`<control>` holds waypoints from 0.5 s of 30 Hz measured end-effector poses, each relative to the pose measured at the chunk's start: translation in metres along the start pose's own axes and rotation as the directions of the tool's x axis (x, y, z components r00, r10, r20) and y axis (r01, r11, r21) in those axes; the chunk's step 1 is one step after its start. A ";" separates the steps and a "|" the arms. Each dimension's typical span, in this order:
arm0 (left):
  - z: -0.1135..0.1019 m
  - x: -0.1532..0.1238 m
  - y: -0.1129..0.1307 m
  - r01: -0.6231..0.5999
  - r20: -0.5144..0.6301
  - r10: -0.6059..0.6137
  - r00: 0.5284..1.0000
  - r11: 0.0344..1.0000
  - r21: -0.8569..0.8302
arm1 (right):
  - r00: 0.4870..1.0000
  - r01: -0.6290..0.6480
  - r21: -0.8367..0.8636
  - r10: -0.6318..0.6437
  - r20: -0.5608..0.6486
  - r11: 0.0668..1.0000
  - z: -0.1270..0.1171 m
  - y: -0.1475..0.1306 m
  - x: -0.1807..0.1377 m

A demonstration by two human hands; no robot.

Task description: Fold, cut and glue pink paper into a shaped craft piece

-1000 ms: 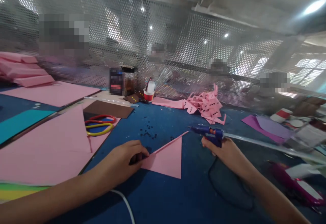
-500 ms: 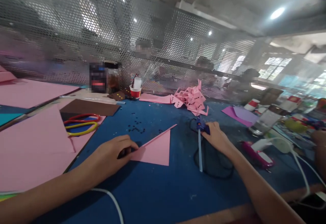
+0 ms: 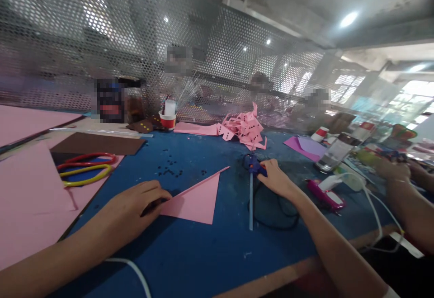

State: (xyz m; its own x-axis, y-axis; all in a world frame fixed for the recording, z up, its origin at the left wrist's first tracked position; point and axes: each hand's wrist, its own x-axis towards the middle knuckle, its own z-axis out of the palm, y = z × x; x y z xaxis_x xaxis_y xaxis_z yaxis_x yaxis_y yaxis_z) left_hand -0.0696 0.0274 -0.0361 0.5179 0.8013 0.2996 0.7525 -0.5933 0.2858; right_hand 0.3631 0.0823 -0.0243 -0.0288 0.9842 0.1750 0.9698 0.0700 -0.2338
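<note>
My left hand [image 3: 140,205] pinches the left corner of a pink sheet of paper [image 3: 198,203] on the table. One long edge of that paper is folded into a narrow strip that rises to a point at upper right. To the right, my right hand [image 3: 276,178] is closed around the handle of a blue hot glue gun [image 3: 252,164]. A long pale glue stick [image 3: 251,203] sticks out of the gun towards me. Its dark cord loops on the table beneath my right wrist. The fingertips of my right hand are partly hidden by the gun's handle.
Scissors with red and yellow handles [image 3: 86,180] lie left on pink sheets, near brown card [image 3: 101,144]. Behind are a red-white cup [image 3: 167,120], cut pink pieces [image 3: 242,128] and a metal mesh. At right are a magenta tool [image 3: 325,196], a clear jar [image 3: 335,151] and another person's arm [image 3: 403,189].
The view has shifted to the right, so things on the table appear further left. Both hands keep their grips. More of the other person's arms shows at the right.
</note>
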 end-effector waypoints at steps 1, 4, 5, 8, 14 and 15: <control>0.001 0.000 -0.001 -0.002 -0.001 0.002 1.000 1.000 0.005 | 1.000 0.000 -0.002 0.000 -0.010 1.000 0.000 -0.002 0.000; 0.002 0.001 -0.003 -0.005 0.000 0.005 1.000 1.000 0.008 | 0.998 0.028 0.011 -0.028 -0.057 1.000 -0.001 -0.010 0.002; 0.002 0.001 -0.002 -0.005 0.002 0.005 1.000 1.000 0.007 | 0.996 0.053 0.025 -0.051 -0.075 0.998 -0.001 -0.013 0.003; 0.000 0.001 -0.001 -0.003 0.008 0.003 1.000 1.000 0.002 | 0.987 0.140 0.092 -0.132 -0.087 0.986 0.001 -0.024 0.010; 0.001 0.000 -0.003 0.010 0.012 -0.010 1.000 1.000 -0.004 | 0.978 0.205 0.161 -0.197 -0.068 0.965 0.007 -0.023 0.019; 0.002 0.000 -0.004 0.013 0.010 -0.013 1.000 1.000 -0.005 | 0.977 0.208 0.165 -0.198 -0.075 0.964 0.007 -0.019 0.018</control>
State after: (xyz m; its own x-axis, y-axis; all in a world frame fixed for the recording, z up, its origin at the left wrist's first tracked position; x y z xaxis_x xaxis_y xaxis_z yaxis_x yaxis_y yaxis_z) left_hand -0.0716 0.0294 -0.0389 0.5124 0.8094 0.2868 0.7571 -0.5834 0.2939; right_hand 0.3423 0.0999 -0.0234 -0.2023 0.9358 0.2886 0.8889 0.2991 -0.3470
